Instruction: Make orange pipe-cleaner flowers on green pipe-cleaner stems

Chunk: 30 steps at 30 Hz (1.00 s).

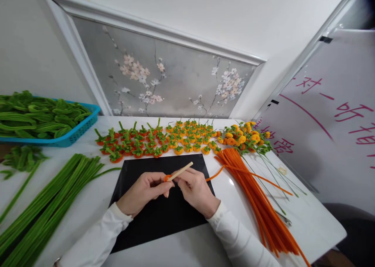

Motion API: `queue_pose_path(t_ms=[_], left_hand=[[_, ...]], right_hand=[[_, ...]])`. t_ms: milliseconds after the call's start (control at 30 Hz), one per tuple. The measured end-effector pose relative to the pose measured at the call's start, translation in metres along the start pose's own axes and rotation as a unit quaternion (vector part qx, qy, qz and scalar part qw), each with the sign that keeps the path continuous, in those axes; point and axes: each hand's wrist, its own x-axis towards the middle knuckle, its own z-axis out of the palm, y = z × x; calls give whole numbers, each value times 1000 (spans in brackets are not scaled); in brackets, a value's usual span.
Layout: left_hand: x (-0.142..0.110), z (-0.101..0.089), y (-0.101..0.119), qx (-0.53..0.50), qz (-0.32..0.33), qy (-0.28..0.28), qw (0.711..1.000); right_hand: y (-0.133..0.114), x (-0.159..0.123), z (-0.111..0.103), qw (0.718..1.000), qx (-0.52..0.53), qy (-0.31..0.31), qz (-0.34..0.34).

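Note:
Both my hands work over a black mat (152,216) on the white table (307,220). My left hand (143,190) pinches an orange pipe cleaner (215,174) where it coils around a thin wooden stick (181,170). My right hand (196,189) is closed on the stick's lower end, and the stick points up and to the right. The pipe cleaner's free tail runs right across the mat toward a bundle of orange pipe cleaners (260,204).
Rows of small red and orange pipe-cleaner fruits with green tops (152,142) lie behind the mat, beside yellow flowers on wire stems (246,138). Green pipe cleaners (49,204) lie at left. A blue basket (73,136) holds green loops. A whiteboard (328,118) leans at right.

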Motion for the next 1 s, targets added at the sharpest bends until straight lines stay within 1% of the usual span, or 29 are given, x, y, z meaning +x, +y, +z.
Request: queue_pose_path(t_ms=[100,167,267,400,600,700,767,833,900,1000], left_hand=[[1,2,1,62,29,41,997],[2,3,2,82,44,71,993],[1,7,2,56,45,101,992],[-3,14,2,16,56,98,993],[-6,18,1,11,63,124,990],[-6,18,-1,11,65,129,989],[-7,17,-1,37,68,132,988],[-8,17,0,87,75,134,984],[-9,17,3,139,86,133,977],[-10,17,5,188,100,132,968]], right_hand=[[1,-1,1,1000,4,-5,-4],[1,-2,2,1000,4,-3,-3],[2,-4,2,1000,5,0,2],[0,-8,3,1000,24,-12,4],[0,-13,6,999,38,3,1],[0,-13,6,1000,30,-2,3],[-1,-13,5,1000,15,-5,5],[-4,-12,3,1000,-2,-11,7],[-6,-12,2,1000,-12,-26,7],[-8,-13,0,998,-21,-56,0]])
